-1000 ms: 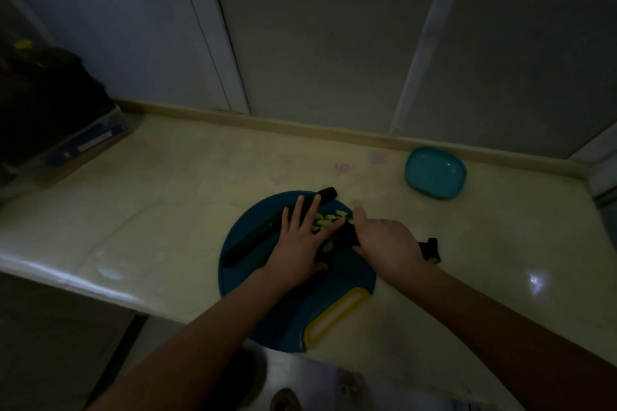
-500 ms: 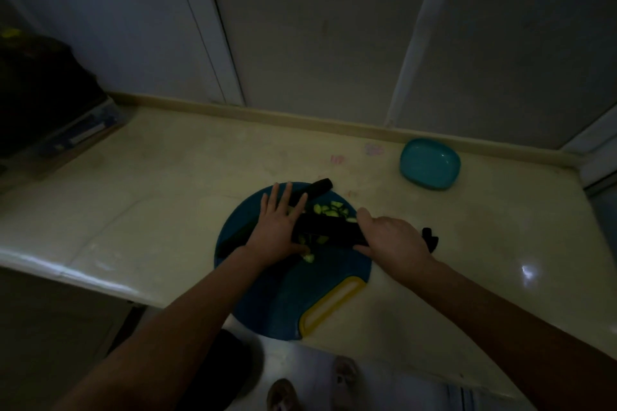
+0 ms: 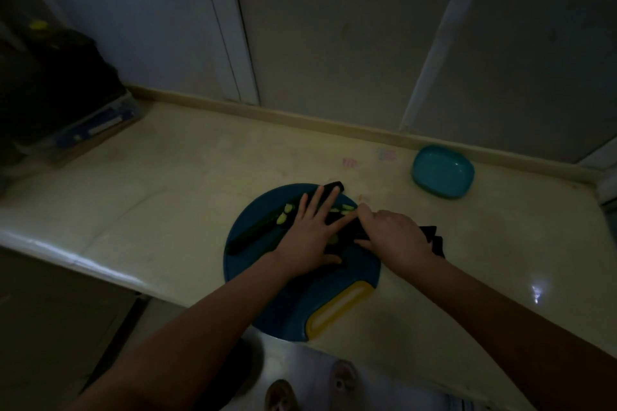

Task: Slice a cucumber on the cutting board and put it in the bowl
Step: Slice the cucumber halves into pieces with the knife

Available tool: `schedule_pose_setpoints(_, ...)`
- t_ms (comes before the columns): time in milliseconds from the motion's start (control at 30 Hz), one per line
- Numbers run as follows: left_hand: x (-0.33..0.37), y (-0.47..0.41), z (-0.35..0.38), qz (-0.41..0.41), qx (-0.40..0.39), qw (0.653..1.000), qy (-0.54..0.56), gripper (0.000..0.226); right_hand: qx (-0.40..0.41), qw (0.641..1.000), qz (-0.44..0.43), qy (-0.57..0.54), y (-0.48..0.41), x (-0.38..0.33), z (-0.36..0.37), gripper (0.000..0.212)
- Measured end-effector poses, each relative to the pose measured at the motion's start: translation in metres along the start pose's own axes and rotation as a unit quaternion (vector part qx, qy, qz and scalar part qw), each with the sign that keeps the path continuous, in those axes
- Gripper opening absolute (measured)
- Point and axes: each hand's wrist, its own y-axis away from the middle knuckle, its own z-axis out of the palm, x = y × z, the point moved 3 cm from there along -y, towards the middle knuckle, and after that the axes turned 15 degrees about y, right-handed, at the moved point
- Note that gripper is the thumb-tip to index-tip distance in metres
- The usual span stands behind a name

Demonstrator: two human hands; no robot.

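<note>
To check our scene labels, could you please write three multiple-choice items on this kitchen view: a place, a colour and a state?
1. Where is the bowl relative to the cutting board? A. on it B. beyond it, to the right C. left of it
2. What colour is the board's handle? A. yellow B. red C. white
3. How is the left hand? A. gripping the bowl B. in a fist C. flat, fingers straight, on the cucumber
1 B: the bowl stands apart on the counter, far right. 2 A: the handle on the near edge is yellow. 3 C: its straight fingers lie across the cucumber.
</note>
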Motion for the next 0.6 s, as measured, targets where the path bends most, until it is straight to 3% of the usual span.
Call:
schedule_pose_setpoints(300, -0.04, -0.009, 0.008, -0.023, 0.011, 0.999, 0.024, 0.096, 0.023, 0.999, 0.031, -0.003, 0.011, 0.015, 0.002, 0.046)
schedule_pose_setpoints(467, -0.056, -0.017, 0.012, -0.01, 0.026, 0.998, 0.052, 0.094, 0.052, 0.995, 0.057, 0.062, 0.023, 0.03, 0.003, 0.066)
schedule_pose_setpoints(600, -0.072, -0.021, 0.013, -0.034, 0.027, 0.998, 0.047, 0.099, 0.066, 0.995, 0.067, 0.017, 0.034, 0.04, 0.003, 0.054)
